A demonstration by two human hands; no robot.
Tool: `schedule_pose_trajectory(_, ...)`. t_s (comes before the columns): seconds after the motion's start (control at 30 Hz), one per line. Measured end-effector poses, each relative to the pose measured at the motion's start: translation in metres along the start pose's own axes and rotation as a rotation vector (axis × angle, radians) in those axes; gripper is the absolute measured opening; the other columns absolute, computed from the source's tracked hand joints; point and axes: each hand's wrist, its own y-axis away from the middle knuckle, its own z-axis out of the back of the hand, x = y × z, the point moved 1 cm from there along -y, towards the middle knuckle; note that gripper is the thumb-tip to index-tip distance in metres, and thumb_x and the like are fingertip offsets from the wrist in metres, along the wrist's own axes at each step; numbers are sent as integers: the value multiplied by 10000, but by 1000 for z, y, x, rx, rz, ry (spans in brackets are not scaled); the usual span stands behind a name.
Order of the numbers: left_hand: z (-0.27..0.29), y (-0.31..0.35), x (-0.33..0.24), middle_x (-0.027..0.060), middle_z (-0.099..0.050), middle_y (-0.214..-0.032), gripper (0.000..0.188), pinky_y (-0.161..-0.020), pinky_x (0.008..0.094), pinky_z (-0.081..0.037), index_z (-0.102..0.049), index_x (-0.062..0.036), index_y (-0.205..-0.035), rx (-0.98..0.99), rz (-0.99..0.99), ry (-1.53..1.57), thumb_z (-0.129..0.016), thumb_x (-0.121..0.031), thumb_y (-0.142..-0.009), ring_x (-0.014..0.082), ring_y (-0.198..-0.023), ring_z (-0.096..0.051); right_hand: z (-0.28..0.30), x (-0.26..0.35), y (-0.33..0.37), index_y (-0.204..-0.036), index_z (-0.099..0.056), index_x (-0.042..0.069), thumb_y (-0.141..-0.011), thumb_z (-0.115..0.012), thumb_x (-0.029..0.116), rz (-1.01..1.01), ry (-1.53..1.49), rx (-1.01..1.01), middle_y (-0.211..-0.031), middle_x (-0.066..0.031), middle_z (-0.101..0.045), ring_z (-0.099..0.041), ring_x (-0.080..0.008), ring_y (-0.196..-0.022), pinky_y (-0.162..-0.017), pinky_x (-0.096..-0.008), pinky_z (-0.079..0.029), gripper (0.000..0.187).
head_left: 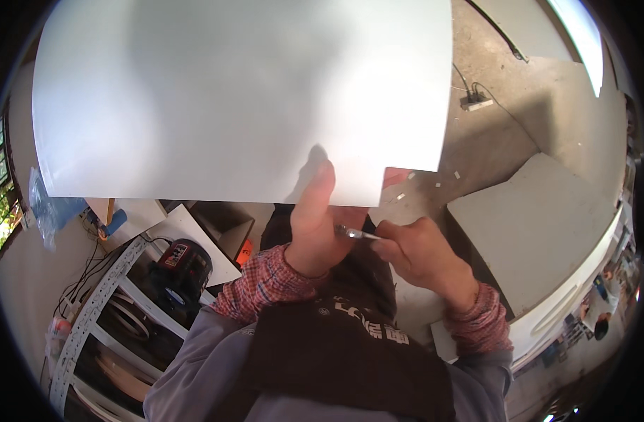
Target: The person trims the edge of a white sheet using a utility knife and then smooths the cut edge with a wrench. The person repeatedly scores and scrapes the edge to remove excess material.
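A large white board (230, 91) fills the upper part of the view, with a square notch cut from its near right corner. My left hand (313, 228) grips its near edge, thumb on the face and the other fingers underneath. Fingertips show through the notch. In my closed right hand (424, 257) is a slim tool with a shiny metal end (353, 233), which points left at my left palm. The tool's exact kind is unclear, as the fist covers most of it.
Lower left stands a metal rack (90, 330) holding rolls of strip, beside a dark motor-like machine (185, 264). A grey panel stack (540, 225) lies to the right. A power strip (476, 103) with cables and several white scraps (438, 185) lie on the floor.
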Motion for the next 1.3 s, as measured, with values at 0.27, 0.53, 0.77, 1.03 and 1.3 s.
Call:
schedule_pose_trajectory(0.27, 38, 7, 26, 219, -596, -1435, 656, -1184, 528, -415, -401, 20, -1532, -28, -36, -30, -494, -453, -1087, 340, -1361, -574, 31, 67, -22, -1077, -656, -14, -1063, -571, 188, -90, -21, -357, -635, -100, -596, -613, -206, -536, -561, -340, -487, 219)
schedule_pose_trajectory(0.53, 77, 74, -19, 141, -673, -1332, 410, -989, 374, -535, -574, 20, -1400, -23, 73, -366, -541, -247, -1092, 237, -1198, -672, 13, 124, -149, -979, -624, 33, -949, -678, 70, 238, 536, -424, -803, -127, -612, -647, -312, -713, -587, -429, -505, 72)
schedule_pose_trajectory(0.77, 107, 105, -53, 160, -689, -1304, 408, -986, 365, -522, -572, 21, -1395, -99, -51, -392, -551, -208, -1059, 243, -1183, -680, 35, 164, -249, -971, -656, 32, -881, -773, 179, 520, 652, -582, -864, -130, -645, -652, -315, -840, -672, -427, -516, 208)
schedule_pose_trajectory(1.03, 106, 129, -118, 186, -689, -1281, 503, -1047, 405, -498, -558, 37, -1420, 4, -12, -429, -606, -231, -997, 291, -1194, -673, 74, 217, -441, -1462, -526, -29, -922, -776, 276, 89, 745, -680, -1263, -237, -694, -655, -369, -1180, -1021, -480, -508, 669)
schedule_pose_trajectory(1.3, 81, 98, -223, 242, -743, -1085, 670, -909, 435, -556, -558, 90, -1382, 402, -185, -987, -675, -385, -924, 334, -993, -727, 94, 196, -410, -1204, -715, 43, -833, -670, 137, 202, 501, -536, -1007, -174, -752, -718, -324, -1001, -841, -419, -557, 385)
